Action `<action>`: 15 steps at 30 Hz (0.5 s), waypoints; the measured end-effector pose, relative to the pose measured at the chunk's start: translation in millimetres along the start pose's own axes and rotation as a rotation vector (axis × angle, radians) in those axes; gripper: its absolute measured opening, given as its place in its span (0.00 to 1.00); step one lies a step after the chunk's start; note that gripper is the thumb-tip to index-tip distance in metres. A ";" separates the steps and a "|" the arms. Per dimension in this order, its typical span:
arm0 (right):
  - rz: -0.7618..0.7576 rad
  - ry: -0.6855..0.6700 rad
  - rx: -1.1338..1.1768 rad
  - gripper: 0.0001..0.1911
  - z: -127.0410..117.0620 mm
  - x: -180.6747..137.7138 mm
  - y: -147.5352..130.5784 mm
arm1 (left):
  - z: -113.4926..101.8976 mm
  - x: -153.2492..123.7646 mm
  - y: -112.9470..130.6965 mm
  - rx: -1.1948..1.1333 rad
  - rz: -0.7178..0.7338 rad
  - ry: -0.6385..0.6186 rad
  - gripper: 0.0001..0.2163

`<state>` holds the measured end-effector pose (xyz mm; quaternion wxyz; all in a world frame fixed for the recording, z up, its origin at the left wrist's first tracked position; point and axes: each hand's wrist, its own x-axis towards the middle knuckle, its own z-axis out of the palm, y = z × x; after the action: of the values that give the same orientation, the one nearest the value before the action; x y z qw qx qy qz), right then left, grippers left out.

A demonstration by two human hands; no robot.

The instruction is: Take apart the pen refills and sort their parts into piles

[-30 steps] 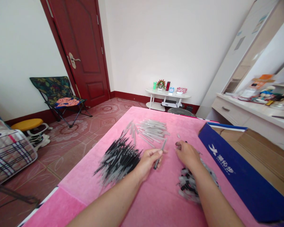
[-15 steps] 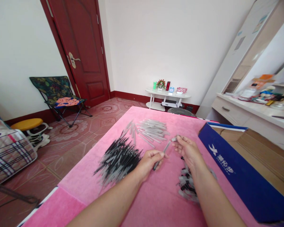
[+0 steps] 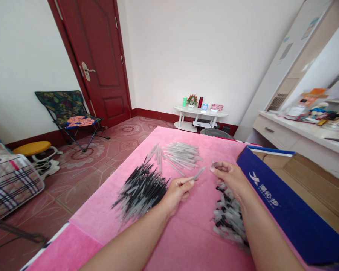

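My left hand [image 3: 179, 192] is closed around a slim grey pen [image 3: 199, 174], whose pale tip points up and to the right. My right hand [image 3: 226, 175] is a short way off from that tip, with thumb and fingers pinched on a small greyish piece, perhaps a pen cap, mostly hidden by the fingers. Left of my left hand lies a dense heap of black and grey pens [image 3: 142, 192]. Translucent pen barrels [image 3: 182, 154] are spread beyond my hands. Beneath my right wrist is a pile of clear and black pen caps [image 3: 228, 216].
A pink cloth [image 3: 186, 241] covers the table. On its right stands an open blue cardboard box [image 3: 285, 210]. Farther off are a folding chair [image 3: 70, 109], a low white stand [image 3: 200, 111] and a cluttered dresser [image 3: 271, 120].
My right hand has shifted slightly right and turned, knuckles up. The pen in my left hand has tilted flatter, and its dark lower end no longer shows below the hand.
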<state>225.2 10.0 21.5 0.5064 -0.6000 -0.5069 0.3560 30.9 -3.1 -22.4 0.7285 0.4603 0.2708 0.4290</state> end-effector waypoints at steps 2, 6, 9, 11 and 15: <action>-0.038 -0.053 -0.076 0.17 -8.0 0.2 -1.3 | 0.9 -0.3 0.0 0.006 -0.007 0.008 0.22; -0.096 -0.141 -0.203 0.15 -18.2 -0.5 -5.4 | 2.9 -0.9 -1.0 0.055 -0.034 0.030 0.22; -0.150 -0.213 -0.304 0.12 -19.9 -1.3 -9.9 | 3.4 -1.2 -1.8 0.113 -0.057 0.056 0.23; -0.182 -0.233 -0.356 0.11 -19.2 -2.2 -13.4 | 3.4 -1.2 -2.0 0.150 -0.067 0.076 0.23; -0.216 -0.263 -0.397 0.10 -17.5 -4.7 -19.5 | 3.6 -1.0 -1.7 0.186 -0.064 0.086 0.23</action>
<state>235.8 0.5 44.0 0.3435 -0.5785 -0.6894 0.2683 33.9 -5.9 -22.4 0.6838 0.4981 0.3552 0.3977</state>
